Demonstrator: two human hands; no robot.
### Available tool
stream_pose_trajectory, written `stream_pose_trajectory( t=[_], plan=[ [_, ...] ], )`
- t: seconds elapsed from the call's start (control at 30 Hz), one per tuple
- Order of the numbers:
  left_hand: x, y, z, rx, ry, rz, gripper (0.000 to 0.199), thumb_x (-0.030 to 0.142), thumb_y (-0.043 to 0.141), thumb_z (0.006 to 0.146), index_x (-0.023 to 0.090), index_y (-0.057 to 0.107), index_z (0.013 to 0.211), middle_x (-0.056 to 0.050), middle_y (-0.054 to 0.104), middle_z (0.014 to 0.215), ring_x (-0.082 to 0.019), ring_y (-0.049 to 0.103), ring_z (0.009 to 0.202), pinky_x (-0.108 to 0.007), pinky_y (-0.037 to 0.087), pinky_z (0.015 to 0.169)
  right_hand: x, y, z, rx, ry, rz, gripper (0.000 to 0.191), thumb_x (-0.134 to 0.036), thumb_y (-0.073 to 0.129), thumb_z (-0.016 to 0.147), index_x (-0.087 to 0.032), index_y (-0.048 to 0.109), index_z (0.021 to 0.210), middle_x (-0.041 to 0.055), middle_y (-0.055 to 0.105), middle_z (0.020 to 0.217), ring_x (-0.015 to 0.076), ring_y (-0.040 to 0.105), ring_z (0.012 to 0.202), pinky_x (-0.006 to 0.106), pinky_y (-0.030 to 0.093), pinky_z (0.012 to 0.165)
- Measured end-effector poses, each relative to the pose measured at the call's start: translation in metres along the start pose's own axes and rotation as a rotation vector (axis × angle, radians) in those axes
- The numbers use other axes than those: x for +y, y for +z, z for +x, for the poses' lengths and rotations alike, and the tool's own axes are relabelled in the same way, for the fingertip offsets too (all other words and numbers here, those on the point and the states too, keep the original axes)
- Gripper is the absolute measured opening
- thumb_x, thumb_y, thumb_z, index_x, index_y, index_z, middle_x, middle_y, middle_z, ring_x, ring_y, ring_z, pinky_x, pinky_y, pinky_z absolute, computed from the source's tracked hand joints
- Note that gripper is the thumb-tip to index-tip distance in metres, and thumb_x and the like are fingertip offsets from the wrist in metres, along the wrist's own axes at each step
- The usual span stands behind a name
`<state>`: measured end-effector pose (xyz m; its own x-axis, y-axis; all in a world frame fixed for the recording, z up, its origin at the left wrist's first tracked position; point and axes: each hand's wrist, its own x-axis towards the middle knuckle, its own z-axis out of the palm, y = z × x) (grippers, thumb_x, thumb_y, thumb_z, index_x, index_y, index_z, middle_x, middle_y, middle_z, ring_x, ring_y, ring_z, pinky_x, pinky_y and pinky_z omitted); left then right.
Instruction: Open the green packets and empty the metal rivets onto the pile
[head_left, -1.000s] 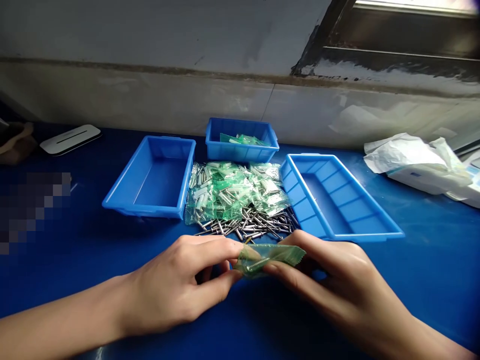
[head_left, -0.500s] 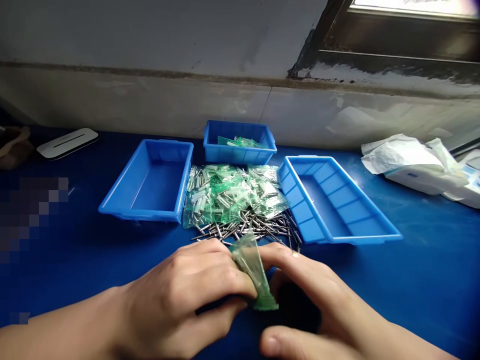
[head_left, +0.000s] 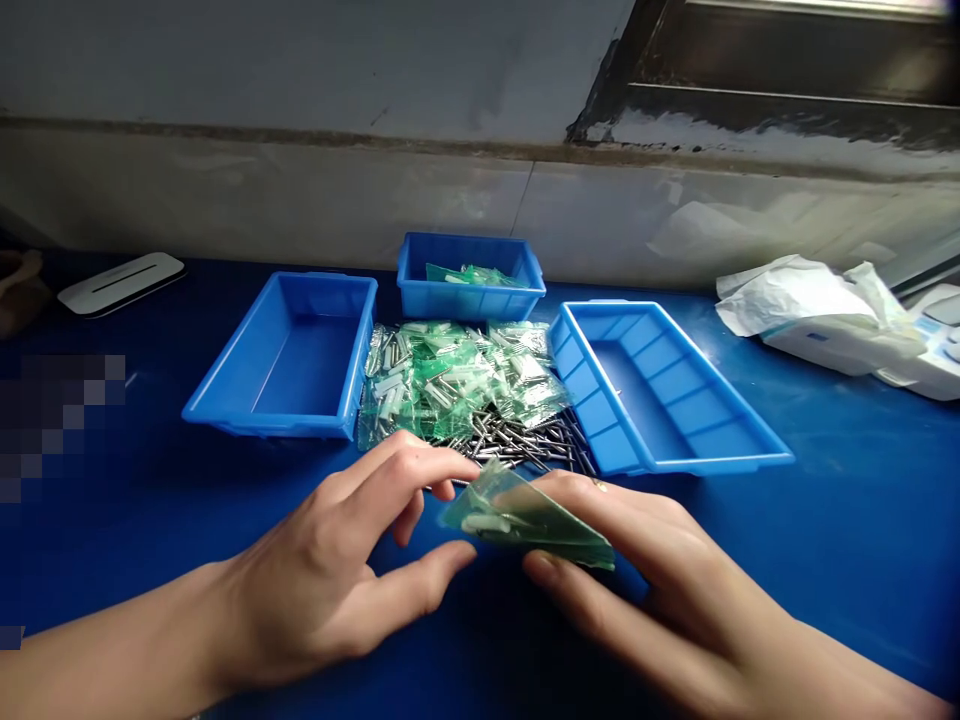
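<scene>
A small green see-through plastic bag point(head_left: 551, 525) with white pieces inside is tilted between my hands. My right hand point(head_left: 660, 570) has it between the thumb and the fingers, with the index finger behind the film. On the other side, my left hand point(head_left: 352, 560) is open, thumb and fingers apart, its index fingertip close to the bag's left edge; whether it touches I cannot tell. Just beyond lie a heap of loose metal screws point(head_left: 517, 440) and a pile of filled green plastic bags point(head_left: 457, 375).
Blue bins stand around the pile: a left bin point(head_left: 270, 415), a right bin point(head_left: 720, 465) and a back bin point(head_left: 469, 300) holding green bags. A white flat device point(head_left: 124, 285) lies at the far left. White crumpled wrapping point(head_left: 810, 305) is at the right, before the wall point(head_left: 322, 195).
My left hand has let go of the green bag and spread its fingers. The bag has swung to a flatter angle and is now in my right hand. The view has shifted slightly.
</scene>
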<state>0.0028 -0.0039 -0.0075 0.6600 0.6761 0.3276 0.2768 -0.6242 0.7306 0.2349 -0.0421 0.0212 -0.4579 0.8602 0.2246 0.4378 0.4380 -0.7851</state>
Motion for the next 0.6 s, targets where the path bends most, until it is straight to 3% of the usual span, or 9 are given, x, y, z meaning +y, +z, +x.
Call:
stream_pose_trajectory(
  t=[0.1,0.2,0.4,0.6],
  plan=[
    [-0.0006,-0.0006,0.0,-0.111,0.004,0.017,0.036,0.013,0.058,0.096,0.021,0.049,0.13,-0.001,0.064,0.1,-0.012,0.058,0.07,-0.018,0.049,0.064,0.0024,0.0025,0.0001,-0.046,-0.011,-0.035,0.026,-0.008,0.053,0.086,-0.025,0.065,0.102,0.0004,0.076,0.09,0.0152,0.073,0.08,0.017,0.058,0.074],
    [-0.0006,-0.0014,0.0019,-0.187,0.05,-0.011,0.014,0.013,0.05,0.102,0.017,0.062,0.108,-0.002,0.069,0.09,-0.014,0.066,0.077,-0.02,0.051,0.072,0.0044,0.0055,0.0005,-0.068,-0.003,-0.042,0.024,-0.008,0.05,0.084,-0.023,0.065,0.094,0.0014,0.076,0.083,0.0156,0.073,0.072,0.019,0.059,0.069],
    [-0.0019,-0.0027,0.0053,-0.104,0.036,-0.007,0.013,0.017,0.056,0.101,0.015,0.068,0.097,0.0,0.07,0.079,-0.011,0.067,0.069,-0.017,0.049,0.066,0.0043,0.0027,-0.0013,-0.032,0.069,-0.1,0.029,-0.01,0.053,0.085,-0.024,0.064,0.109,0.0004,0.078,0.092,0.0164,0.076,0.086,0.019,0.061,0.075],
    [-0.0032,-0.0029,0.0035,-0.128,-0.024,-0.05,0.008,0.015,0.06,0.099,0.016,0.068,0.1,0.001,0.075,0.086,-0.012,0.071,0.073,-0.017,0.052,0.07,0.0071,0.0017,-0.0015,-0.009,0.039,-0.062,0.03,-0.007,0.047,0.085,-0.025,0.062,0.103,0.0003,0.079,0.09,0.0154,0.076,0.077,0.019,0.061,0.069]
  ],
)
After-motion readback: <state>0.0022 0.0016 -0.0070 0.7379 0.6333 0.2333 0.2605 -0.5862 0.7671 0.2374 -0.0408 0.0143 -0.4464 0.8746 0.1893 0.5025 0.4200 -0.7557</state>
